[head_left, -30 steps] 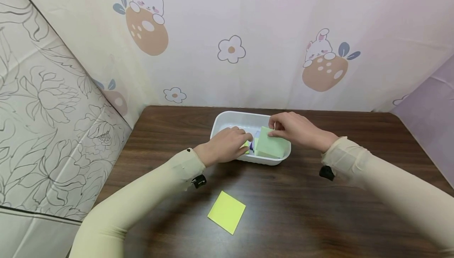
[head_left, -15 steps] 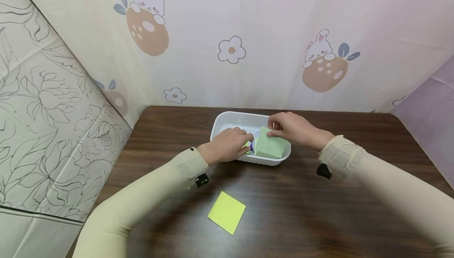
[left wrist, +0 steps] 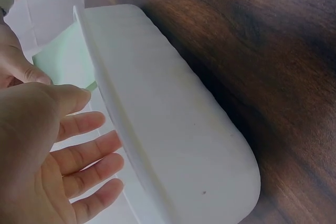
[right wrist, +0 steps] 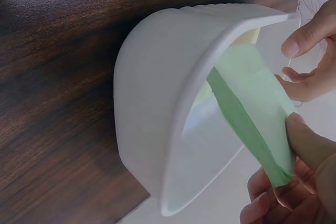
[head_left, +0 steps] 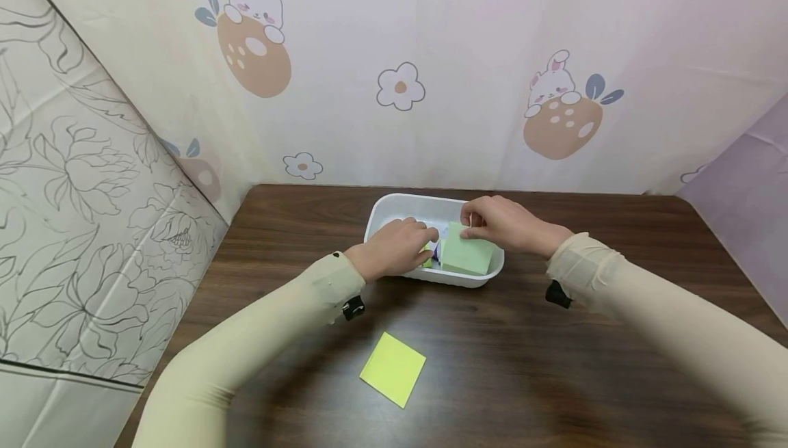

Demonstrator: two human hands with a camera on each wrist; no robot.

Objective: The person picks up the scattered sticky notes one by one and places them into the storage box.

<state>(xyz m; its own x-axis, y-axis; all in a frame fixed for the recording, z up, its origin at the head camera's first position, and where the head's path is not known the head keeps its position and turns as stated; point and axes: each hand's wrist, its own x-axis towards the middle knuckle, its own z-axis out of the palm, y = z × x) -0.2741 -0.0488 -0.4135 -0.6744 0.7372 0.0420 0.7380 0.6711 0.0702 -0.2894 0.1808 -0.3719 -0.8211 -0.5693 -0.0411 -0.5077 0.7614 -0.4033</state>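
My right hand [head_left: 507, 222] pinches a pale green pad of sticky notes [head_left: 466, 255] between thumb and fingers. The pad is tilted, its lower part inside a white plastic tray [head_left: 403, 203]; the right wrist view shows the thick edge of the green pad [right wrist: 251, 121]. My left hand [head_left: 394, 246] is over the tray's left half, and in the left wrist view its fingers [left wrist: 94, 174] are loosely bent near the rim, with nothing seen between them. Beside its fingertips, a small yellow-green piece [head_left: 427, 256] and something purple show inside the tray, partly hidden.
A bright yellow square sticky note pad [head_left: 392, 369] lies on the dark wooden table [head_left: 523, 359], in front of the tray. Behind the table hangs a pale curtain [head_left: 345, 37] with rabbit prints; a floral sheet [head_left: 80, 174] is at the left.
My right hand, with the green sticky note pad, has shifted slightly left, and the pad sits a little more upright over the tray. My left hand barely moves; the yellow pad stays put.
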